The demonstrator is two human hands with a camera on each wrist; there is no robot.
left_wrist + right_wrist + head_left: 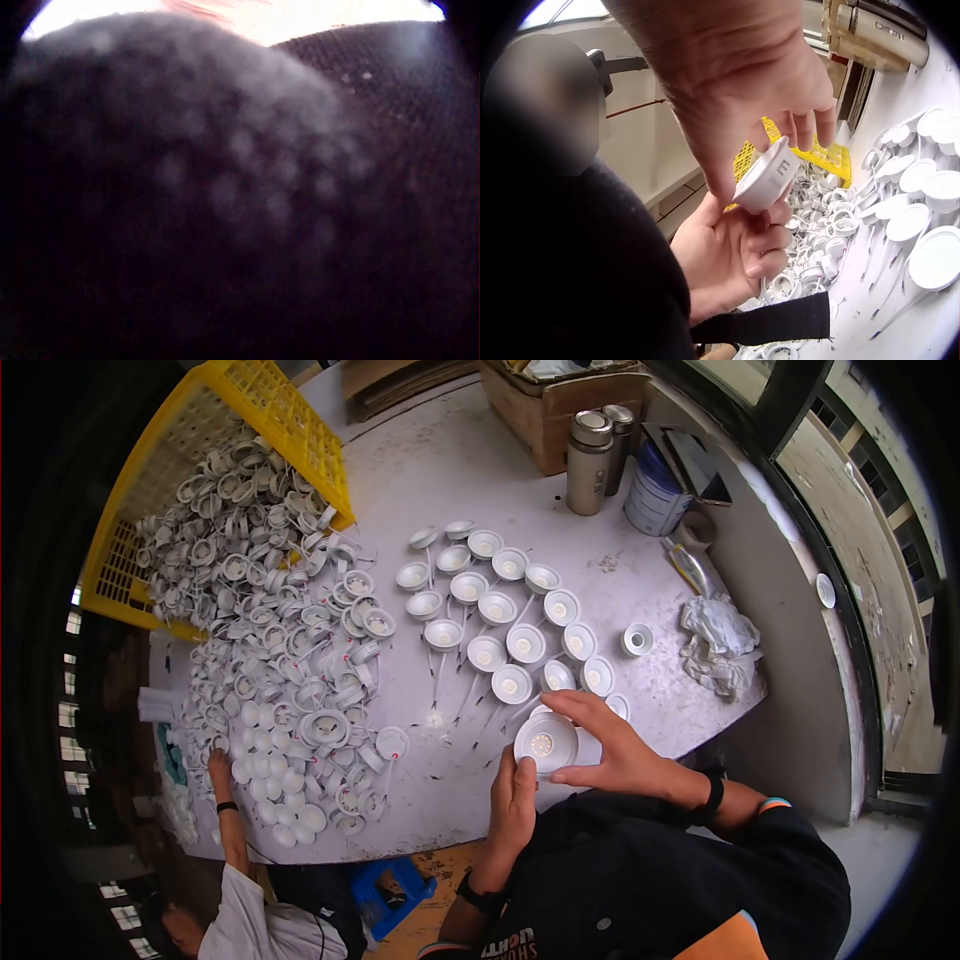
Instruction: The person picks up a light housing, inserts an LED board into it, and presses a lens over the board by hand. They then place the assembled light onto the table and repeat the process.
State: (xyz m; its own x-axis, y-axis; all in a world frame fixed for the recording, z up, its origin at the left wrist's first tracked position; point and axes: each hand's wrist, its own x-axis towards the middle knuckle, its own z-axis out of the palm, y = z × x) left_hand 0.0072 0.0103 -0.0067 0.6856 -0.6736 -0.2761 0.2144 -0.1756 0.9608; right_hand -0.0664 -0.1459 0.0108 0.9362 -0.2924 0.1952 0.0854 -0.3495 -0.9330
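Observation:
A white LED downlight [546, 743], a shallow cup with a ring of small LEDs inside, is held above the table's near edge. My left hand [512, 805] grips it from below and from the left, its curled fingers round the base in the right wrist view. Spanning the rim from the other side is my right hand [625, 755], thumb and fingers on opposite edges. Printed marks show on the side of the downlight [769, 176] there. Rows of similar downlights [525, 643] with trailing wires stand just beyond the hands. Dark fabric fills most of the left wrist view.
Loose white lamp housings [290, 670] are heaped left, spilling from a tipped yellow crate [345, 500]. Another person's hand [219, 765] reaches into the heap. A small white cup [637, 640], crumpled plastic bag [718, 635], flask [589, 465] and bucket [655, 490] stand right.

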